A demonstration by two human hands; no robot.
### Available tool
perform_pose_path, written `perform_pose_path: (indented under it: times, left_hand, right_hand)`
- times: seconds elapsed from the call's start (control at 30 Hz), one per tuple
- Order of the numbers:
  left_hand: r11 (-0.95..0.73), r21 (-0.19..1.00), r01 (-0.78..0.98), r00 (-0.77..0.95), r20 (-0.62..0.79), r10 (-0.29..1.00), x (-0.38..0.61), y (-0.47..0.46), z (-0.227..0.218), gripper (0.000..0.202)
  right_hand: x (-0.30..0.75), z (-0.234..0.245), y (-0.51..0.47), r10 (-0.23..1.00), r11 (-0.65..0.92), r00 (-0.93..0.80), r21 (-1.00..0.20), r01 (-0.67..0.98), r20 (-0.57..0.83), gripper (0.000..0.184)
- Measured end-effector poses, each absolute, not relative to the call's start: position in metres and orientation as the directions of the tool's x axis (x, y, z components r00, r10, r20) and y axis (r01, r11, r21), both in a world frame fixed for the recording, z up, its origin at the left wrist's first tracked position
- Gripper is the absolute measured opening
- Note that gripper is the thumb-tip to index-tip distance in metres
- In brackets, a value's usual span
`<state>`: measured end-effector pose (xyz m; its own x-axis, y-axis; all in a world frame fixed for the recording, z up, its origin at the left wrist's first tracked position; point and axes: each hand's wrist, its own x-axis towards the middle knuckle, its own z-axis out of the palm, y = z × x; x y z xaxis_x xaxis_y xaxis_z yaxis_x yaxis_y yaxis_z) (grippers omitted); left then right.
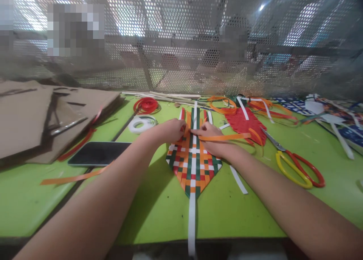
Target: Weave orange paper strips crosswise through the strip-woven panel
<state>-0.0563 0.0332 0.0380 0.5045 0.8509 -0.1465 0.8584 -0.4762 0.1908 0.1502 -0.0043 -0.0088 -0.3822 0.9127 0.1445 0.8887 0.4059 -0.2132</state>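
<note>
Right hand (208, 138) pinches an orange plastic strip (225, 137) against the woven mat (193, 165); left hand (168, 131) lies pressed on the weave, apparently not pinching, though the view is poor.

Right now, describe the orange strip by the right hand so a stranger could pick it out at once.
On the green table, find the woven mat of orange, green, red and white strips. At its top, the right hand rests on one orange strip running out sideways toward a red woven piece, unlike the upright strips beside it.
</note>
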Motion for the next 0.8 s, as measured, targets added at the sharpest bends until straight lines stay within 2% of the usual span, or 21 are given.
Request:
perform_pose_path:
  times: [0.17,0.3,0.53,0.7,0.8]
  left_hand:
    - [-0.471,0.234,0.850,0.517,-0.204,0.831,-0.058,0.039,0.037,0.013]
    - [-0.459,0.255,0.851,0.512,-0.208,0.833,-0.060,0.040,0.033,0.014]
    - [-0.540,0.261,0.800,0.577,-0.091,0.812,-0.062,0.042,0.024,0.018]
    - [-0.593,0.203,0.779,0.603,0.015,0.797,-0.059,0.040,0.019,0.020]
    - [-0.647,0.057,0.760,0.642,0.087,0.762,-0.054,0.037,0.017,0.022]
  right_hand:
    - [0.150,-0.009,-0.006,0.909,0.414,-0.387,-0.229,0.881,0.154,0.046]
    - [0.150,-0.009,-0.006,0.916,0.400,-0.372,-0.244,0.884,0.151,0.051]
    - [0.153,-0.013,-0.003,0.907,0.419,-0.391,-0.253,0.872,0.154,0.047]
    - [0.152,-0.010,-0.006,0.900,0.432,-0.402,-0.224,0.874,0.170,0.044]
    - [0.150,-0.009,-0.008,0.906,0.417,-0.387,-0.218,0.882,0.168,0.039]
